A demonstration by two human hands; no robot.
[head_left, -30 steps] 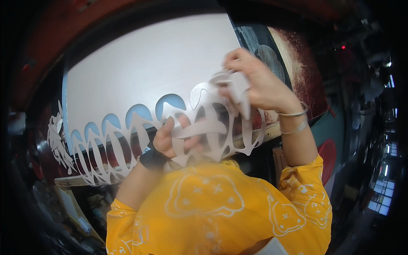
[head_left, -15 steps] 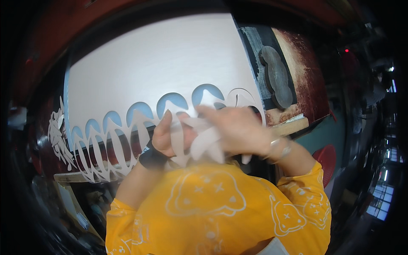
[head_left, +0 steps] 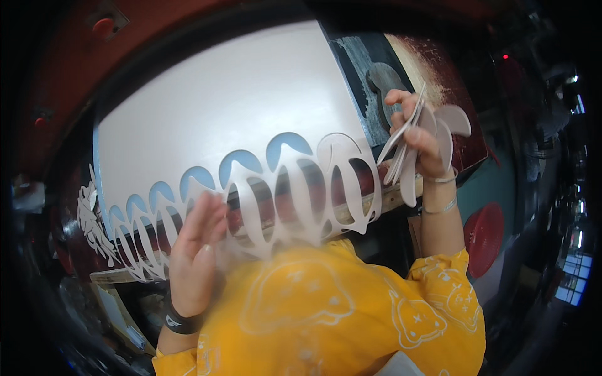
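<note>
A large pale sheet (head_left: pixel 219 100) lies on the table, its near edge a row of cut-out holes and thin strips hanging over the front. In my right hand (head_left: pixel 426 147), raised at the right, is a bunch of pale curved cut-out pieces (head_left: pixel 444 135), fanned out and gripped between thumb and fingers. My left hand (head_left: pixel 197 250) hovers by the cut strips (head_left: pixel 248 200) with its fingers stretched out and nothing in it; whether it touches a strip I cannot tell. Behind my right hand, a grey sole-shaped block (head_left: pixel 382 84) is partly hidden.
A dark board (head_left: pixel 360 69) with blue-white smears lies right of the sheet. Pale offcuts (head_left: pixel 93 216) are heaped at the far left. A wooden rail (head_left: pixel 392 199) runs along the table front. A red round basket (head_left: pixel 485 238) stands low at the right.
My right hand has swung away to the right and up, carrying the bunch of cut-out pieces. My left hand has moved left and down from the strips, its fingers straightening.
</note>
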